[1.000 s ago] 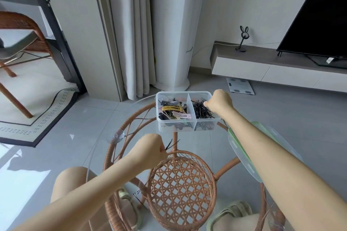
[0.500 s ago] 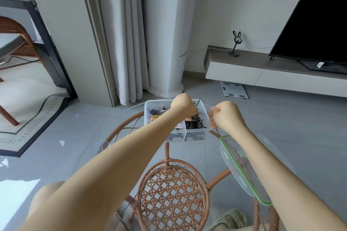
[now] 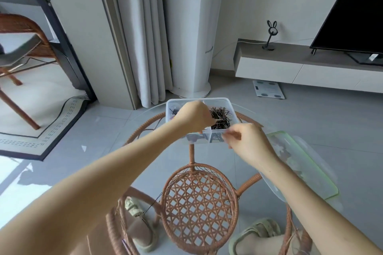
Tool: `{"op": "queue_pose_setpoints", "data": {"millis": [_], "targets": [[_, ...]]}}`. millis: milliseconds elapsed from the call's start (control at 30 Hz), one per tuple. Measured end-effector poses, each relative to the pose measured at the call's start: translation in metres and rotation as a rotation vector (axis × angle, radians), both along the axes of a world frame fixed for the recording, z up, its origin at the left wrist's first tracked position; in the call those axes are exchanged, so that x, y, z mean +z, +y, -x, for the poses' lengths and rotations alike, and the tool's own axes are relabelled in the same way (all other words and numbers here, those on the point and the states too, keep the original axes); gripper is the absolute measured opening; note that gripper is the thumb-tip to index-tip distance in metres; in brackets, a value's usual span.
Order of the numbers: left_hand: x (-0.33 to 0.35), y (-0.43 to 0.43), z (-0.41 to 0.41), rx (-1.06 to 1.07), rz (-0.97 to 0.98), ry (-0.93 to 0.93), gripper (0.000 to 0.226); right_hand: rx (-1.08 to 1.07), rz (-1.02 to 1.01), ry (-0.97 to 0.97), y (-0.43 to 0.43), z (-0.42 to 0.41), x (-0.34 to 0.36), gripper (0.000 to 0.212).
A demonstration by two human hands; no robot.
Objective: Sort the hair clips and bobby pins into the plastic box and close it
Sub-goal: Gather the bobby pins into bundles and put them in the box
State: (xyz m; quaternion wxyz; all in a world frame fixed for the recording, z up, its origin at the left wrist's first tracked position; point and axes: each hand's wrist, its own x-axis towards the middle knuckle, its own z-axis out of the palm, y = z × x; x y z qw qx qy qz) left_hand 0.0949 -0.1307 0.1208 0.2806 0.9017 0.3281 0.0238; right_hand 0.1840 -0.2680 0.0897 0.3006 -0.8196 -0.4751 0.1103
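The clear plastic box (image 3: pixel 228 102) stands open at the far side of the round glass table. Its right compartment holds a heap of dark bobby pins (image 3: pixel 220 117). My left hand (image 3: pixel 193 117) hovers over the box with curled fingers pointing down at the divider. It hides most of the left compartment, and I cannot see what the fingers hold. My right hand (image 3: pixel 248 141) is at the box's near right corner, thumb and fingers pinched together against the front wall. The clear lid (image 3: pixel 310 170) with a green rim lies to the right, partly under my right forearm.
One loose dark pin (image 3: pixel 152 205) lies on the glass table (image 3: pixel 145 161) at the near left. Under the glass sit the rattan frame and a woven rattan basket (image 3: pixel 199 207). My sandalled feet show below. Curtain, TV bench and floor scale are beyond.
My left hand rose from the near glass, where it held dark pins, and now hangs over the box. My right hand drew back from the pin compartment to the box's near right corner.
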Motion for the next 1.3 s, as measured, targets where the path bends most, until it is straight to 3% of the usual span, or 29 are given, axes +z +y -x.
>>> {"op": "queue_pose_setpoints", "data": {"millis": [67,167,333,467,533,700,833,967,1200,1300], "targets": [[-0.007,-0.004,0.044,-0.017,-0.038,0.042,0.028,0.146,0.073,0.074,-0.01,0.029,-0.007,0.01],[-0.029,-0.01,0.111,0.0,-0.032,0.199,0.025,0.317,0.198,0.102,-0.015,0.067,-0.03,0.029],[-0.057,-0.019,0.183,0.108,0.03,0.225,0.018,0.567,0.292,-0.036,-0.001,0.119,-0.058,0.064],[-0.074,-0.032,0.211,0.056,0.058,0.218,0.025,0.57,0.334,-0.198,0.01,0.15,-0.062,0.081],[-0.079,-0.033,0.218,0.074,0.064,0.184,0.026,0.557,0.333,-0.25,0.01,0.163,-0.064,0.074],[-0.076,-0.03,0.216,0.093,0.028,0.114,0.02,0.489,0.229,-0.182,0.001,0.17,-0.068,0.03],[-0.073,-0.029,0.202,0.095,0.046,0.084,0.02,0.531,0.245,-0.285,-0.01,0.163,-0.07,0.025],[-0.069,-0.023,0.182,0.171,0.066,0.027,0.024,0.524,0.272,-0.242,-0.017,0.149,-0.07,0.024],[-0.058,-0.009,0.125,0.477,0.458,-0.296,0.04,0.315,0.17,-0.078,-0.027,0.118,-0.06,0.011],[-0.05,-0.002,0.1,0.556,0.585,-0.367,0.048,0.362,0.193,-0.042,-0.024,0.122,-0.055,0.009]]}}
